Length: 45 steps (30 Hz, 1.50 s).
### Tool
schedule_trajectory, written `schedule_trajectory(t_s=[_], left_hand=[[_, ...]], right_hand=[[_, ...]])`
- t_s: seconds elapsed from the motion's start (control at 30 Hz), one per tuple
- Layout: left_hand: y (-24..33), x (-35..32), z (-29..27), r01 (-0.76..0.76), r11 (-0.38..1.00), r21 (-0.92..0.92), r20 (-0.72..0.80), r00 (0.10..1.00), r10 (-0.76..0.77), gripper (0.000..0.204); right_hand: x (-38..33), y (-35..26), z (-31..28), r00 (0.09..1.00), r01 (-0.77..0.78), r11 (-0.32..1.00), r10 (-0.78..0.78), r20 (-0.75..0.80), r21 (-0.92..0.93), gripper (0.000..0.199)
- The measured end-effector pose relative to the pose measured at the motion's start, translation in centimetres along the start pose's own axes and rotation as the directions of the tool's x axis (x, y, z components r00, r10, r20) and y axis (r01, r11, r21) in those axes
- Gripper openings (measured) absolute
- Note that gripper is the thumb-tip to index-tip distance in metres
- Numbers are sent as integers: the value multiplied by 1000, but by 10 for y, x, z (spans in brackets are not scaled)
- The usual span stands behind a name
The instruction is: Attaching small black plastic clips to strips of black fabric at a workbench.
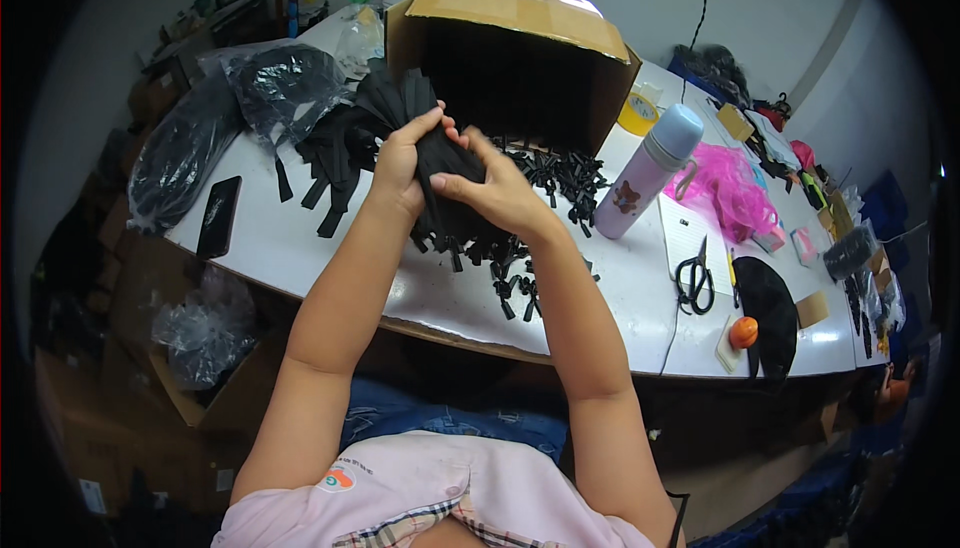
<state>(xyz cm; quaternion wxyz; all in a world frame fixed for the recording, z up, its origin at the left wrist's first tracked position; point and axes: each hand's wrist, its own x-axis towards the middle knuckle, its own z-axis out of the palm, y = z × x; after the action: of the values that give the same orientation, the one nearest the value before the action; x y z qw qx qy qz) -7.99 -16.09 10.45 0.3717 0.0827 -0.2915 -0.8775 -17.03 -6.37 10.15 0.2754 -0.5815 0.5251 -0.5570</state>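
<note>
Above the table, in front of an open cardboard box [520, 6], both my hands are closed on a bundle of black fabric straps [388, 98]. My left hand [407, 156] grips the bundle from the left side. From the right, my right hand [500, 186] wraps its fingers and thumb around the same bundle. The straps fan out at the top, and their lower ends hang below my hands. More flat black straps [335, 163] lie loose to the left. Small black pieces [570, 180], perhaps strap ends or clips, are heaped before the box and under my hands.
A lilac bottle [640, 180] stands right of the heap, beside yellow tape [638, 113] and pink plastic [722, 188]. Scissors [694, 283] lie on paper, near an orange round object [743, 333]. Leftward are a phone [219, 218] and plastic bags of black material [185, 153].
</note>
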Motion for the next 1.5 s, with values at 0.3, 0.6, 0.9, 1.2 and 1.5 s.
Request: schedule_trajectory(t_s=[0.3, 0.6, 0.9, 1.2, 1.5], left_hand=[[-12, -18, 7, 31, 968, 249, 94, 994, -56, 14], [0, 0, -39, 63, 967, -246, 141, 990, -28, 8], [6, 3, -69, -8, 963, -271, 53, 998, 23, 14], [-7, -3, -67, 13, 988, -155, -174, 984, -40, 21], [-35, -37, -56, 350, 895, -275, 263, 923, -280, 43]], right_hand=[[-21, 15, 9, 933, -344, 817, 354, 68, 463, 32], [-68, 10, 5, 890, -428, 670, 431, 152, 607, 28], [-93, 7, -5, 887, -384, 598, 450, 102, 703, 29], [-69, -54, -43, 984, 92, 618, 65, -168, 781, 29], [-50, -21, 25, 966, 2, 544, 215, -141, 839, 28]])
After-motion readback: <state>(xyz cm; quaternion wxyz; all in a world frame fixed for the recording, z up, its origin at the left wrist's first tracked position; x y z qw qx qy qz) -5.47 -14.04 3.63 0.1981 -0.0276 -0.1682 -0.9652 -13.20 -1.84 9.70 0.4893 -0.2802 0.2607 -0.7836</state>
